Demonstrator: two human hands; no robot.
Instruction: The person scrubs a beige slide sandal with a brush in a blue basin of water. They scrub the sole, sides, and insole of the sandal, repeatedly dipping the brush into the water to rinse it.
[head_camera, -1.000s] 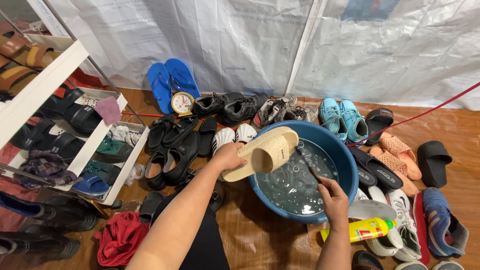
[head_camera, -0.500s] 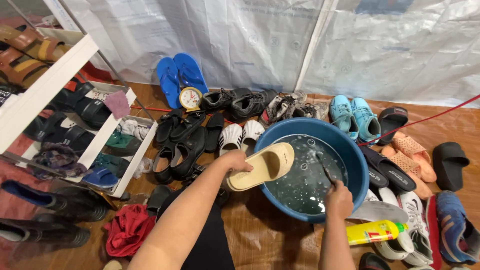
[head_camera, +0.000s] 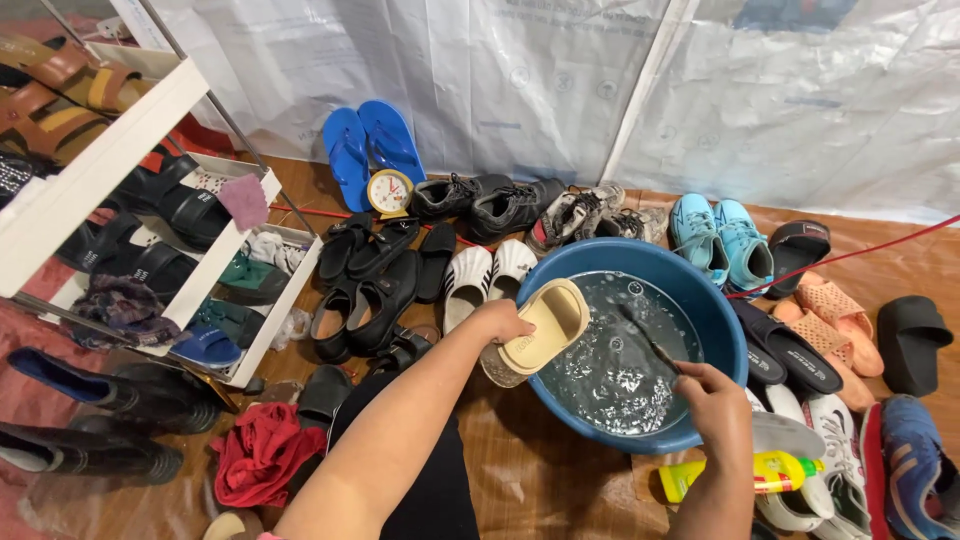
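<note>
1. Here the left hand (head_camera: 497, 320) reaches forward from a long, nearly straight forearm, fingers curled shut around the heel end of a beige slipper (head_camera: 535, 330), which it holds sole-down and tilted over the near-left rim of the blue basin (head_camera: 715, 330), its toe above the water.
2. The right hand (head_camera: 712, 392) sits at the basin's near-right rim, wrist bent, fingers closed on the handle of a thin dark brush (head_camera: 645, 338) that slants up and left across the soapy water.
3. Against the picture half a second ago, the slipper lies lower and closer to the rim, the left hand has drawn in slightly toward the body, and the brush points more steeply into the basin; the basin itself stays put on the brown floor.
4. Around the basin: white clogs (head_camera: 488, 275) just beside its far-left rim, black sandals (head_camera: 375, 290) further left, turquoise sneakers (head_camera: 715, 235) beyond its far edge, and a yellow bottle (head_camera: 745, 472) lying near the right forearm.
5. A small clock (head_camera: 389, 192) stands before blue flip-flops (head_camera: 367, 150) at the tarpaulin wall, and a white shoe rack (head_camera: 160, 240) fills the left side.
6. Nothing lies between either hand and the water.
</note>
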